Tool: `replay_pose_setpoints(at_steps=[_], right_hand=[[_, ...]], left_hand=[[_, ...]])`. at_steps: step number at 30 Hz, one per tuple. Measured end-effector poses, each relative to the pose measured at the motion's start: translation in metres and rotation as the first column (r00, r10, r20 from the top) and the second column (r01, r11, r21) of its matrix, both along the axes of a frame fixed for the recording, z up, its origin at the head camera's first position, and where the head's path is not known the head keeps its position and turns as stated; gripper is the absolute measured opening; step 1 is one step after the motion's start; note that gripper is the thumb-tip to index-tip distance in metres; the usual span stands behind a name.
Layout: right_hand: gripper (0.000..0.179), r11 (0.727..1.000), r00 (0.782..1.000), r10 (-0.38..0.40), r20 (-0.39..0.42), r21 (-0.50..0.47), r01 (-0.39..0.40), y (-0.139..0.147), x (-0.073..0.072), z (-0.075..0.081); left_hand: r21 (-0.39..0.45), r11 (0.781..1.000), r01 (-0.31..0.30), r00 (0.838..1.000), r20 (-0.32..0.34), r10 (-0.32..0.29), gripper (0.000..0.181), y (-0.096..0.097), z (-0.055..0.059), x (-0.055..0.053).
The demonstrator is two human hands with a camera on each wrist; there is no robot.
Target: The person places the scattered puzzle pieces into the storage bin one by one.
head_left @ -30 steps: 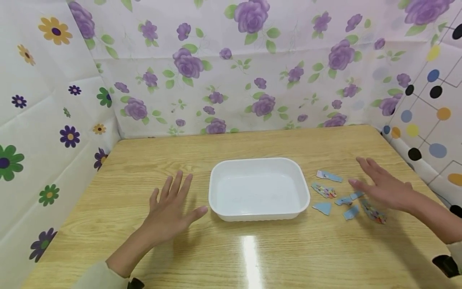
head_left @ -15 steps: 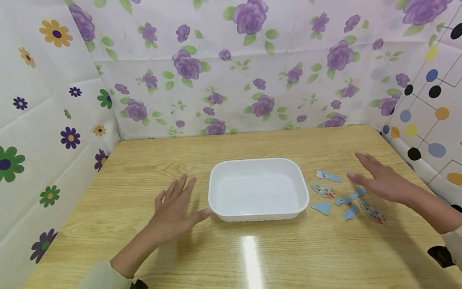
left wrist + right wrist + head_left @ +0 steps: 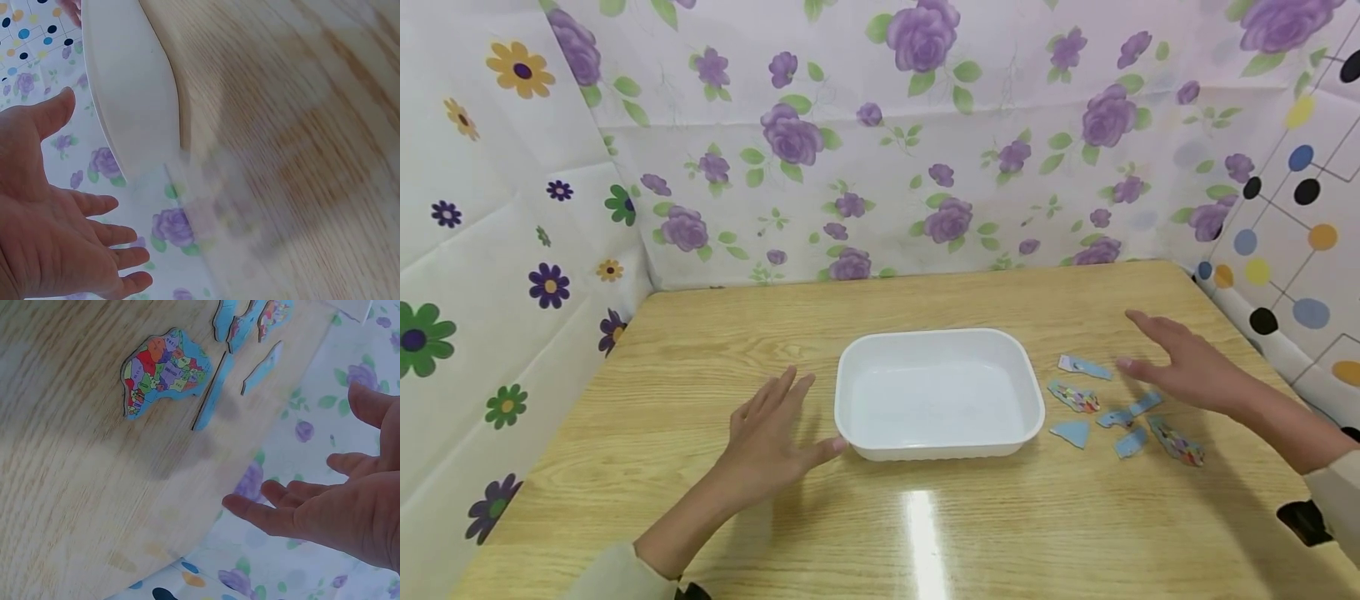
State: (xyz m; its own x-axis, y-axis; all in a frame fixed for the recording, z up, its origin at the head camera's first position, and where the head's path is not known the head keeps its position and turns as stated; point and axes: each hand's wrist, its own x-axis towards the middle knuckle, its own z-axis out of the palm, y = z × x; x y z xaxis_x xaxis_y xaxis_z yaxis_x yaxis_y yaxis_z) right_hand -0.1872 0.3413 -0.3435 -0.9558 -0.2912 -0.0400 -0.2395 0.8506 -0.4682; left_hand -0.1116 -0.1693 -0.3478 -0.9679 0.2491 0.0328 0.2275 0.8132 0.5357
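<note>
At mid-frame we see one white rectangular plastic tray [image 3: 936, 392] on one light wood-grain table [image 3: 760, 325]; right of centre, seven flat, light-blue or multicoloured map pieces [image 3: 1177, 442]. Holding nothing, fingers extended, our left hand [image 3: 767, 450] hovers lower left, our right hand [image 3: 1195, 367] near the pieces.

Plain white marks the tray [image 3: 940, 392] at centre, set against the honey-toned, streaked grain of the tabletop [image 3: 760, 325]. At three o'clock from it, light-blue map pieces [image 3: 1070, 432] show their colours, some bearing a patchwork that includes red, purple, green and yellow. At twelve o'clock, purple roses and green leaves cover a white backdrop [image 3: 865, 50]. The white left sheet [image 3: 475, 275], at ten o'clock, carries yellow, purple and green daisies; the white right sheet [image 3: 1277, 250], at two, black, blue, yellow and orange dots.
</note>
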Motion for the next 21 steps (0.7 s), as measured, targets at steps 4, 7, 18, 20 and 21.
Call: replay_pose_setpoints(at_steps=[4, 7, 18, 20, 21], right_hand=[[0.084, 0.999, 1.0, -0.017, -0.009, -0.027, 0.017, 0.0006, -0.0033, 0.0006], [0.084, 0.999, 1.0, -0.022, -0.002, -0.038, 0.022, 0.0012, -0.0047, 0.0012], [0.081, 0.998, 0.998, -0.01, 0.059, -0.06, 0.013, 0.0035, -0.0062, -0.0051], [0.082, 0.998, 0.997, -0.004, 0.076, -0.067, 0.009, 0.0047, -0.0072, -0.006], [0.082, 0.997, 0.996, -0.004, 0.085, -0.073, 0.01, 0.0053, -0.0078, -0.0063]], left_hand=[[0.017, 1.0, -0.003, 1.0, 0.007, 0.003, 0.098, 0.003, 0.0002, -0.0004], [0.028, 1.0, -0.004, 1.0, 0.011, 0.004, 0.098, 0.0046, 0.0002, -0.001], [0.057, 0.998, -0.01, 1.0, 0.017, 0.009, 0.097, 0.0073, -0.0036, -0.0041], [0.058, 0.998, -0.008, 1.0, 0.012, 0.007, 0.096, 0.0078, -0.0041, -0.0045], [0.057, 0.998, -0.007, 1.0, 0.008, 0.007, 0.096, 0.008, -0.0042, -0.0046]])
